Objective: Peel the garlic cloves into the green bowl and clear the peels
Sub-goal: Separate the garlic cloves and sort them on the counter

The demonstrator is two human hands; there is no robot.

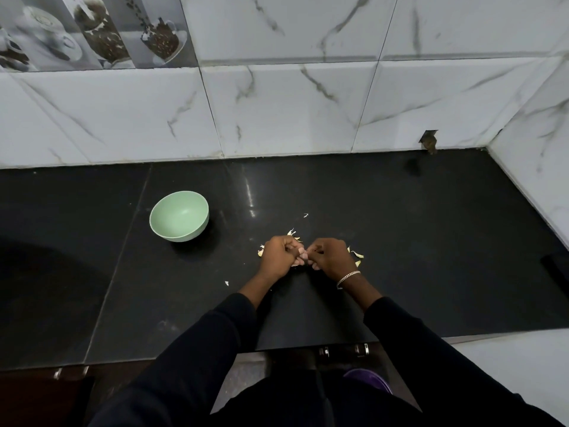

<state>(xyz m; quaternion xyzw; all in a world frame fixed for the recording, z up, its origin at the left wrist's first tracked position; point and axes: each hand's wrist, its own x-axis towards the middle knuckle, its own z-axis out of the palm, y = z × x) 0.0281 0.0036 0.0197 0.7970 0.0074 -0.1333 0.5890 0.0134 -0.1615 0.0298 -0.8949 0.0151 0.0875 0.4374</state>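
Observation:
The green bowl [179, 216] stands on the black counter, left of my hands, and looks empty. My left hand [278, 255] and my right hand [328, 255] meet fingertip to fingertip just above the counter, both curled and pinching a small garlic clove [303, 253] that is mostly hidden between them. Pale garlic peels [357, 254] lie scattered around both hands, with smaller scraps near the left hand's far side [292, 232] and one bit by my left wrist [227, 283].
The black counter [400, 241] runs to a marble-tiled wall at the back and right. A small hole in the wall [429, 143] is at the back right. A dark object [555, 269] sits at the right edge. Cabinet handles [343, 351] show below the front edge.

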